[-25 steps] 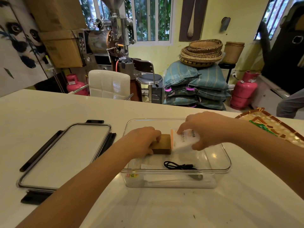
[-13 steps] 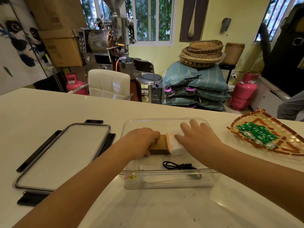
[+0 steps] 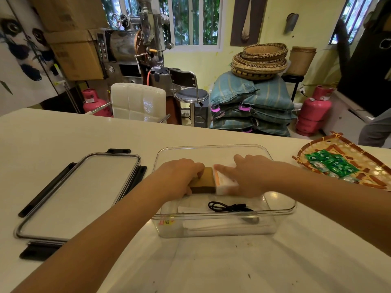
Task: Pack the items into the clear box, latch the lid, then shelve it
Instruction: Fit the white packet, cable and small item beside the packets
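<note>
The clear box [image 3: 281, 210] stands open on the white table in front of me. Inside it, my left hand [image 3: 179, 176] grips a brown box [image 3: 204, 181]. My right hand [image 3: 251, 176] lies flat on a white and orange box [image 3: 225, 182] pressed against the brown one. A coiled black cable [image 3: 227, 207] lies near the box's front wall. The lid [image 3: 78, 193], with black latches, lies flat on the table to the left.
A woven tray [image 3: 374, 178] holding several green packets [image 3: 332, 163] sits at the right of the table. Beyond the table's far edge are a white chair [image 3: 137, 102], a stool, stacked sacks and pink gas cylinders.
My right hand lowered the white and orange box from a tilted hold to lying flat beside the brown box. My left hand stayed on the brown box.
</note>
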